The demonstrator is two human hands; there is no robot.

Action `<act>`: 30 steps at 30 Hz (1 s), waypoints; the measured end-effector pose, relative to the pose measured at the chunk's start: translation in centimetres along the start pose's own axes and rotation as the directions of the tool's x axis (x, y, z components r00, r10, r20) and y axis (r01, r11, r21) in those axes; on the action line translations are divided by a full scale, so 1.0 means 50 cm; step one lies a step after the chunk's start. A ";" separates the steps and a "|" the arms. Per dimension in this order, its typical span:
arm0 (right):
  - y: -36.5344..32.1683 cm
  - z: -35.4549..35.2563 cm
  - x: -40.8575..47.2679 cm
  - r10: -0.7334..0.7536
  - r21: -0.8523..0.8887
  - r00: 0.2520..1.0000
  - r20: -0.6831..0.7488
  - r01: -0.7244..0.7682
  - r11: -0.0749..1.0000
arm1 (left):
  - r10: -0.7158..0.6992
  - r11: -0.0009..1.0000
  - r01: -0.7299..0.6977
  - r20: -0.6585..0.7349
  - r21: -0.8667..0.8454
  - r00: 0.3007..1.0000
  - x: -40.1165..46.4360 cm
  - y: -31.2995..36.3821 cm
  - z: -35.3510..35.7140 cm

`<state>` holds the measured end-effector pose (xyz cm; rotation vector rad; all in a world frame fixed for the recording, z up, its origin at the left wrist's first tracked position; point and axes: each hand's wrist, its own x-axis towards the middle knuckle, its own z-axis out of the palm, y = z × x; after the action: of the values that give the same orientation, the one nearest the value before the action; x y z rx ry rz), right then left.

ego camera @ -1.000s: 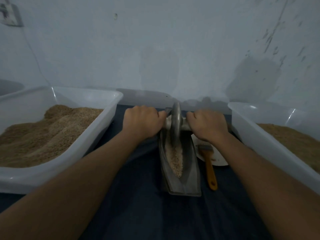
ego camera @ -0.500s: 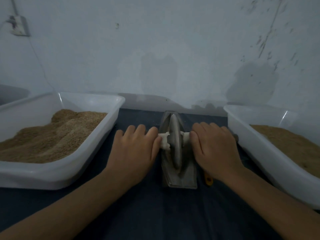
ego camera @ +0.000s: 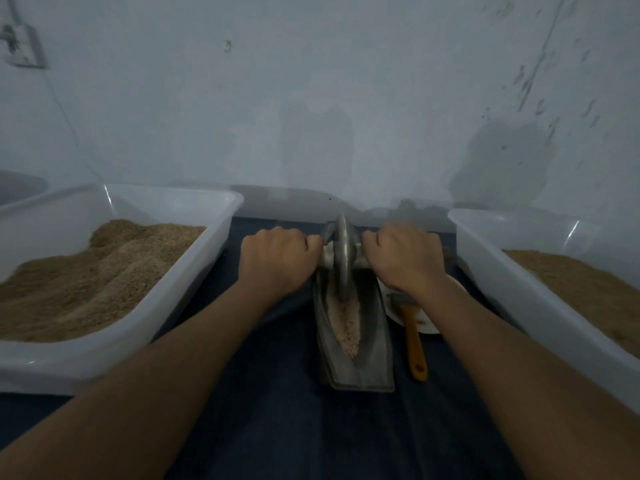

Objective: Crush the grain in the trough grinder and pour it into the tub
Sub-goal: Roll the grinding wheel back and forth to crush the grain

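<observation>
Against a pale wall, the dark counter (ego camera: 270, 427) carried the trough grinder (ego camera: 360, 362) between two tubs (ego camera: 114, 355) (ego camera: 512, 271) of grain — left hand (ego camera: 277, 263) and right hand (ego camera: 407, 259) each had fingers clamped on the wheel (ego camera: 342, 254) axle, crushed grain (ego camera: 346, 323) lying in the trough.
</observation>
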<state>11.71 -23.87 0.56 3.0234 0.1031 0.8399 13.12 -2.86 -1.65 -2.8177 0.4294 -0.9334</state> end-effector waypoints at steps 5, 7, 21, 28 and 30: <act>-0.007 -0.029 -0.082 -0.119 0.014 0.988 -0.099 0.121 0.993 | -0.011 0.997 0.003 -0.113 -0.073 0.993 -0.090 0.010 -0.048; -0.009 -0.044 -0.126 -0.150 0.052 0.968 -0.199 0.163 0.985 | -0.060 0.991 0.036 -0.184 -0.131 0.981 -0.127 0.016 -0.070; 0.007 0.006 -0.019 -0.022 -0.027 0.999 -0.034 0.022 0.999 | 0.080 0.996 -0.078 -0.065 0.044 0.995 -0.041 0.008 -0.015; 0.016 0.021 0.005 0.074 0.106 0.997 0.008 -0.074 0.992 | 0.100 0.993 -0.101 0.027 0.059 0.995 0.010 0.009 -0.016; 0.016 0.017 -0.024 0.036 0.078 0.999 -0.001 -0.036 0.996 | 0.102 0.994 -0.103 0.018 0.046 0.995 -0.013 0.014 -0.032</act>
<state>11.18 -24.75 -0.76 3.1061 0.0843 0.8622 11.51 -3.39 -0.90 -2.7305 0.5373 -0.8891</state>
